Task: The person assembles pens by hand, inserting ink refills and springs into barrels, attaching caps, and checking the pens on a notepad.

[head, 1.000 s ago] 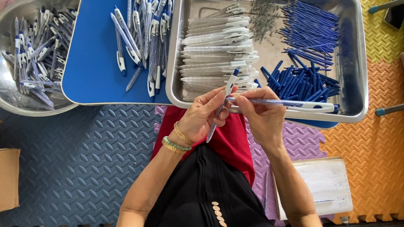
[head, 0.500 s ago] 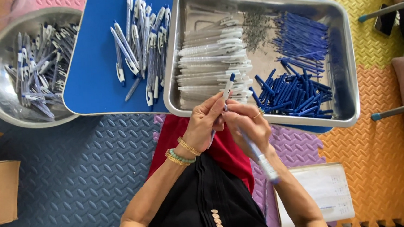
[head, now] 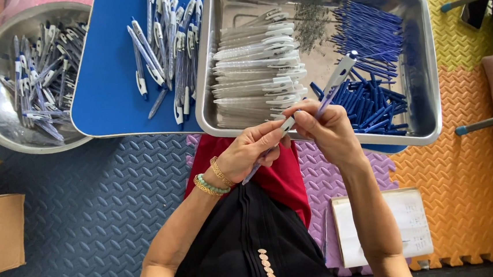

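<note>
White pen barrel [head: 335, 81] angling up-right over the steel tray [head: 426, 137], being pinched at its lower end by right hand [head: 327, 130], left hand [head: 248, 156] gripping a second pen piece [head: 260, 165] just beside, pointing down-left

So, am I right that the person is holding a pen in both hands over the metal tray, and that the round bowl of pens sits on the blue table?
Not quite: in the head view the bowl sits beside the blue table, on the floor mat. The rest holds: both hands hold a pen over the metal tray.
</note>
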